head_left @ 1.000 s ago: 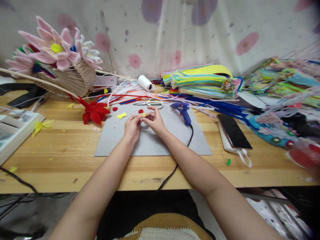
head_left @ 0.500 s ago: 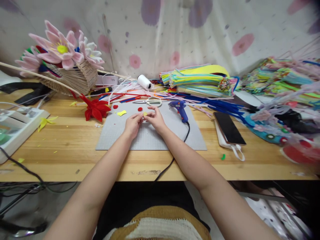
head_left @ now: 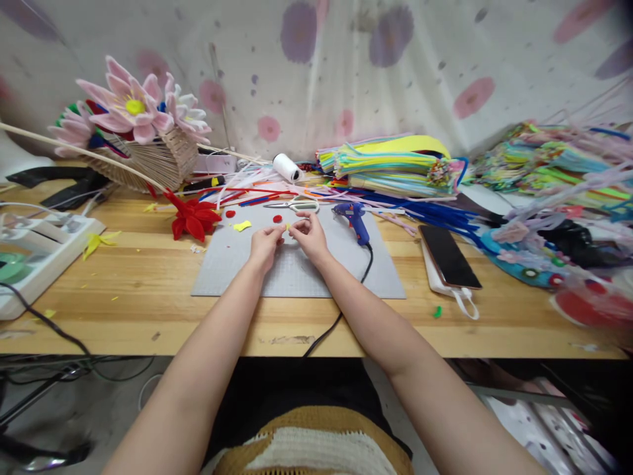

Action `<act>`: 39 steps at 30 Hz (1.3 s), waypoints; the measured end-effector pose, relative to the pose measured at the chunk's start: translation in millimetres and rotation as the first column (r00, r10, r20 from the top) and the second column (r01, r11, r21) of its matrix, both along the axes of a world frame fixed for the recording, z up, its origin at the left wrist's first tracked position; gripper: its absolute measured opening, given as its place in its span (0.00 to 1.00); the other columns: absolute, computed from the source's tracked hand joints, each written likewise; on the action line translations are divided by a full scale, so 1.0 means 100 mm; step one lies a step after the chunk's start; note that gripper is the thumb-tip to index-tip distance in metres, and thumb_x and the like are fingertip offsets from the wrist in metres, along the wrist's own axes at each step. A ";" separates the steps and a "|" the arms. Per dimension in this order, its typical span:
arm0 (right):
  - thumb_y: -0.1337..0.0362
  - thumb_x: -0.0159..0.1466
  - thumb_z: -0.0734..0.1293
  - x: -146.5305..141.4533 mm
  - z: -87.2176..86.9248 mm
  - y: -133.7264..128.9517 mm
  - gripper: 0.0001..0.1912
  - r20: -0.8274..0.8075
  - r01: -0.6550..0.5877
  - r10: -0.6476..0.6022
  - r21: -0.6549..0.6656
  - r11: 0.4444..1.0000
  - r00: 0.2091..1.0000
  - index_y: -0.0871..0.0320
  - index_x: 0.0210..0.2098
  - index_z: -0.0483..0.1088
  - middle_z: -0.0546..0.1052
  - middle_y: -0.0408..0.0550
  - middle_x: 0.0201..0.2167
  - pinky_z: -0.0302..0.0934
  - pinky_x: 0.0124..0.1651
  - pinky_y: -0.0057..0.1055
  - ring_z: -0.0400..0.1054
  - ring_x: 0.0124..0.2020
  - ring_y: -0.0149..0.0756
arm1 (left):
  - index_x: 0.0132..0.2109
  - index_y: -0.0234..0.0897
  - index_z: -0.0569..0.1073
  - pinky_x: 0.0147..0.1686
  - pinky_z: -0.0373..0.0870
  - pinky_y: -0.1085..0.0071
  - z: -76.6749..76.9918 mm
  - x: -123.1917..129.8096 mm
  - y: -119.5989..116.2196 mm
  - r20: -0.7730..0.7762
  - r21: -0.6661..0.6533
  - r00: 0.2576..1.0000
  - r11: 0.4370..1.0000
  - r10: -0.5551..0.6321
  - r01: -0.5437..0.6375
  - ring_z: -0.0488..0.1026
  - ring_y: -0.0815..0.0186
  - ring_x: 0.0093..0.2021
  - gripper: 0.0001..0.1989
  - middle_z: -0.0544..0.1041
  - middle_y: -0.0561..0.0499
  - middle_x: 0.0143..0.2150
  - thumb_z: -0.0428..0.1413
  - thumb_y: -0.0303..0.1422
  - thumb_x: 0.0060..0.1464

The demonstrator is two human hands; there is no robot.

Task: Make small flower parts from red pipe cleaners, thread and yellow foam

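Note:
Over the grey mat point(head_left: 232, 270), my left hand point(head_left: 267, 247) and my right hand point(head_left: 310, 239) face each other. A small yellow piece point(head_left: 287, 227) shows between their fingertips. The fingers of both hands are pinched; the right hand's index finger arches above. Just beyond lies a red round piece point(head_left: 277, 218), with a second red piece point(head_left: 230, 214) farther left. A yellow strip point(head_left: 242, 225) rests left of my left hand. Scissors point(head_left: 301, 206) lie at the mat's back edge, and a blue glue gun point(head_left: 353, 221) is right of my right hand.
At left are a red flower point(head_left: 194, 218), a woven basket point(head_left: 163, 161) with pink flowers, and a white power strip point(head_left: 59, 260). Bundled pipe cleaners point(head_left: 395, 165) line the back. A phone point(head_left: 449, 256) lies at right; the glue gun's black cord point(head_left: 329, 334) crosses the front edge.
The camera view has shifted slightly. My hands remain over the mat, with the fingertips a little farther apart around the yellow piece.

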State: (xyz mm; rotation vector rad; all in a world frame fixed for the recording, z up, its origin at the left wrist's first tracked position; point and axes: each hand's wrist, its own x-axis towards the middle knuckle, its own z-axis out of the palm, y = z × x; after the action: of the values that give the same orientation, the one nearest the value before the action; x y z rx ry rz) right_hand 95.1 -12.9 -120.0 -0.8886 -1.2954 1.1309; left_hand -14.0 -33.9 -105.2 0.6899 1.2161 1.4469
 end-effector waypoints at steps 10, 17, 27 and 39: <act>0.62 0.48 0.67 -0.03 0.00 0.02 0.20 -0.047 -0.004 0.003 -0.013 1.000 0.999 0.55 0.38 0.57 0.67 0.34 0.22 0.59 0.30 0.27 0.64 0.23 0.25 | 0.22 0.31 0.71 0.25 0.60 0.75 0.09 0.03 0.03 0.065 -0.061 0.998 0.998 -0.007 0.011 0.62 0.76 0.21 0.18 0.66 0.56 0.18 0.68 0.36 0.23; 0.65 0.47 0.67 -0.06 0.04 -0.03 0.21 -0.043 -0.037 0.035 -0.062 0.997 0.998 0.55 0.39 0.57 0.68 0.34 0.23 0.60 0.31 0.27 0.64 0.25 0.26 | 0.20 0.33 0.68 0.23 0.55 0.75 0.10 -0.01 0.02 0.146 -0.048 0.989 0.998 -0.027 0.034 0.58 0.77 0.19 0.13 0.62 0.58 0.16 0.66 0.29 0.27; 0.67 0.46 0.67 -0.09 0.02 -0.05 0.22 -0.074 -0.078 0.071 -0.094 0.993 0.995 0.54 0.38 0.56 0.69 0.32 0.21 0.61 0.30 0.27 0.66 0.22 0.25 | 0.19 0.33 0.66 0.23 0.54 0.75 0.08 -0.03 0.01 0.198 -0.036 0.979 0.998 -0.045 0.053 0.59 0.77 0.19 0.11 0.66 0.56 0.17 0.64 0.26 0.30; 0.63 0.45 0.69 -0.05 0.03 -0.04 0.24 -0.094 -0.086 0.077 -0.105 0.991 0.993 0.54 0.38 0.54 0.70 0.32 0.20 0.62 0.31 0.28 0.66 0.22 0.26 | 0.27 0.32 0.75 0.27 0.59 0.75 0.00 -0.02 -0.06 0.108 0.073 0.988 0.992 -0.112 0.105 0.64 0.75 0.23 0.13 0.71 0.53 0.22 0.65 0.35 0.32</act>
State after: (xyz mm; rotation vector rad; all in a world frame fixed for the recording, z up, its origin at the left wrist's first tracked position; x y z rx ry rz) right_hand 90.2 -17.3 -117.0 -0.8609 -1.2148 1.3015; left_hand -16.1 -40.2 -104.9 0.7004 1.0324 1.4216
